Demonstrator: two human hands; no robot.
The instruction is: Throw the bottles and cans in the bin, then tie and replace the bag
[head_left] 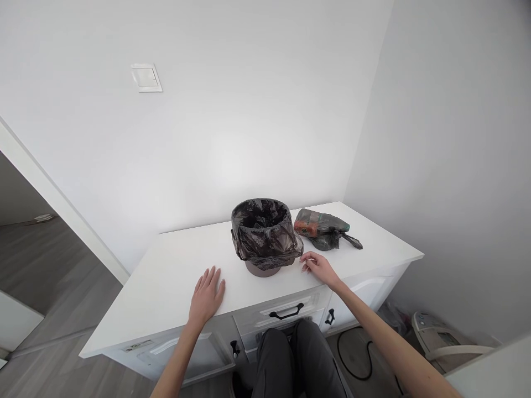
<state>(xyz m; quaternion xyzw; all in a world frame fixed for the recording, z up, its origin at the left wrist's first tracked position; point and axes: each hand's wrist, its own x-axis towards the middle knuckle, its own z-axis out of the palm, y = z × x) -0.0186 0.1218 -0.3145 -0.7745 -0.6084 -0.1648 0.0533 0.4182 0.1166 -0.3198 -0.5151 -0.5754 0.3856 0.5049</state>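
Observation:
On the white cabinet top stands a small trash can (264, 271), lined with a black plastic bag (265, 237) folded down over its rim. My left hand (206, 296) lies flat on the surface, left and in front of the can, its fingers stretched out and holding nothing. At the can's right side is my right hand (318, 266), resting loosely with bent fingers slightly apart. Its fingertips are beside the liner's lower edge; whether they touch it I cannot tell. Behind that hand lies a knotted dark plastic bag (321, 226) with a packet showing through.
The cabinet (174, 249) stands against a grey-white wall, with black handles (286, 312) on its front. My legs (290, 359) are close to the drawers. A pale appliance (443, 337) and a black cable (354, 376) are on the floor at right. A doorway opens at far left.

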